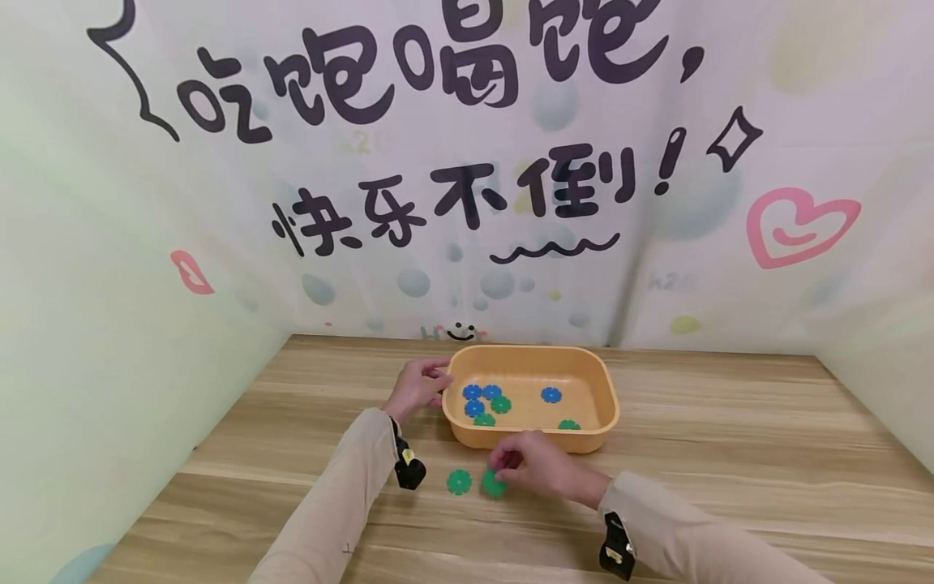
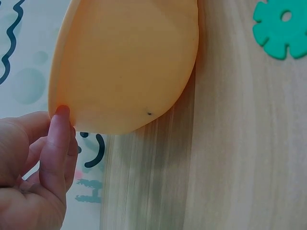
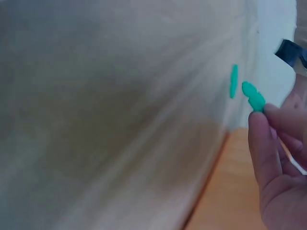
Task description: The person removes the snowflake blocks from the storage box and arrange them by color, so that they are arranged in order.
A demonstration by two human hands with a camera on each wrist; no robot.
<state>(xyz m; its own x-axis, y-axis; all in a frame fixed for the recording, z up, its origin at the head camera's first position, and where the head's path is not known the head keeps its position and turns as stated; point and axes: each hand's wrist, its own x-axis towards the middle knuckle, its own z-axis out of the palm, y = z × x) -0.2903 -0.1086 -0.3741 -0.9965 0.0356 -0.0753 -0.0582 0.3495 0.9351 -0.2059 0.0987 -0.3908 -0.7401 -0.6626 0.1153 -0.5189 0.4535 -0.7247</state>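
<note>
Head view: a pale-orange, rounded plastic basin [image 1: 470, 437] is gripped by the left hand [image 1: 419, 388]; blue notched discs [image 1: 551, 395] and green notched discs [image 1: 500, 404] are contained inside. Just in front, a flat green notched disc [image 1: 493, 485] is held by the right hand [image 1: 540, 465] beside a loose green disc [image 1: 459, 482].

Left wrist view: the basin's rim [image 2: 60, 52] is pinched.

Right wrist view: the held disc is pinched by fingertips [image 3: 259, 124].

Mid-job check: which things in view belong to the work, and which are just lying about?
Likely in the job:
green disc pinched by right hand
orange tray gripped by left hand
loose green disc on table
blue discs, green discs inside tray

Likely just around:
printed backdrop
black wrist devices
</note>
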